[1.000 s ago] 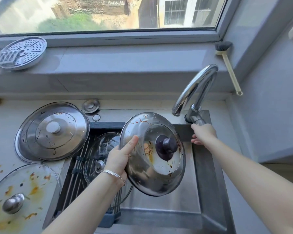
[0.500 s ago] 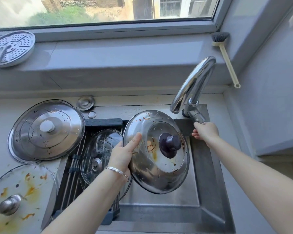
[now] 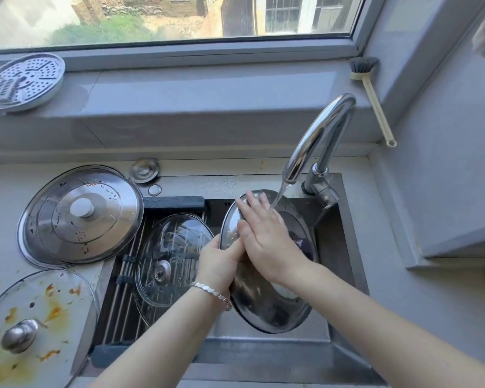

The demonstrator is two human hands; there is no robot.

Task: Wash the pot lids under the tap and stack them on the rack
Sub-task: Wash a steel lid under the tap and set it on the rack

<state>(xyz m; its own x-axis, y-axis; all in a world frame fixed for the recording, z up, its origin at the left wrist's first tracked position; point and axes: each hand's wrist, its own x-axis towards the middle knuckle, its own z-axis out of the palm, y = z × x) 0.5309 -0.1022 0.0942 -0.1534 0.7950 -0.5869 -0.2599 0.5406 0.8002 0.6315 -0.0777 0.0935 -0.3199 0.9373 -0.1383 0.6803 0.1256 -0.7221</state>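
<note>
The surface (image 3: 0,219) left of the sink (image 3: 336,247) carries two lids not yet washed: a large steel lid (image 3: 80,214) flecked with residue and, nearer the viewer, a stained glass lid (image 3: 48,303) smeared orange. Over the sink's left half lies the rack (image 3: 123,289), with one clean-looking clear glass lid (image 3: 174,247) resting on it, so I judge one of four done. A smaller steel lid (image 3: 263,312) is held tilted over the basin, its upper edge under water running from the tap (image 3: 319,135). The left hand (image 3: 219,264) has a closed grip on this lid's left rim. The right hand (image 3: 266,236) lies flat on its upper face, fingers straight, gripping nothing. This lid looks mid-rinse, with racking it and washing the other two left to do.
</note>
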